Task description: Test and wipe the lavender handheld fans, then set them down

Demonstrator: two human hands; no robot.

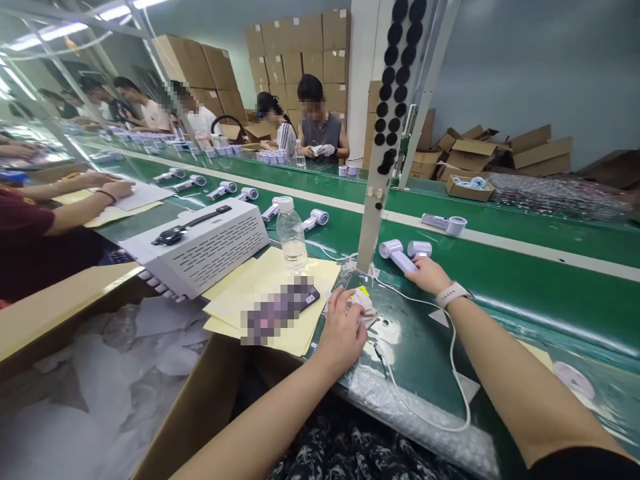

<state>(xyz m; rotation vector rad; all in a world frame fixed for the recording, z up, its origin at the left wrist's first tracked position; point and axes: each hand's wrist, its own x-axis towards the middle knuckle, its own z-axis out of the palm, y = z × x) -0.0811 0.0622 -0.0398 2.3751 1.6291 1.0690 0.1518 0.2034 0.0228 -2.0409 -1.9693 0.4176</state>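
Note:
My left hand [345,330] rests at the bench edge, its curved fingers on a crumpled white cloth [369,313]. A small yellow piece shows beside the cloth. My right hand [431,275] reaches forward to the belt, fingers closed at two pale handheld fans lying side by side. The left fan [395,252] shows its round head and handle, whose end meets my fingertips. Of the right fan [419,249] only the head shows; my hand covers the rest. A white cable [453,347] with a dark plug loops over the bench between my arms.
A water bottle [291,237] and a phone [280,310] stand and lie on yellow paper [225,303]. Left of them is a grey metal box [200,247]; below, a carton [195,393] of plastic bags. A post [375,213] rises ahead. More fans [316,220] lie on the green belt; co-workers sit beyond.

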